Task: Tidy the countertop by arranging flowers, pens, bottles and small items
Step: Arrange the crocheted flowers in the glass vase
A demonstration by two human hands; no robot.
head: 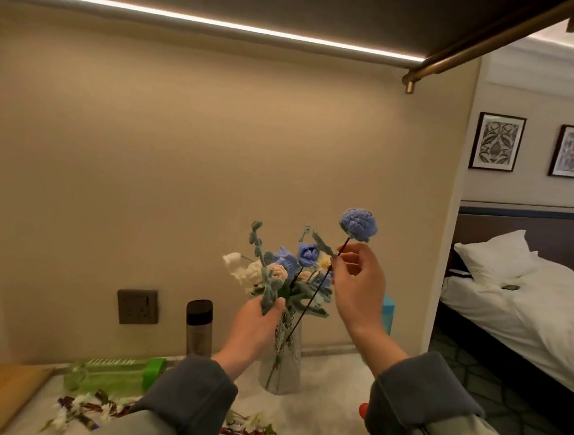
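Note:
A clear glass vase (280,371) stands on the pale countertop (326,392) and holds a bunch of crocheted blue, white and peach flowers (285,268). My right hand (357,284) pinches the dark stem of a single blue crocheted flower (359,224), whose head rises above the bunch while its stem slants down into the vase. My left hand (264,313) grips a grey-green leafy sprig (269,293) at the left of the bunch.
A dark steel flask (198,327) stands by the wall socket (138,306). A green bottle (112,373) lies on its side, with candy wrappers (248,430) in front. A teal bottle (388,314) is behind my right wrist. A bed (519,304) is at right.

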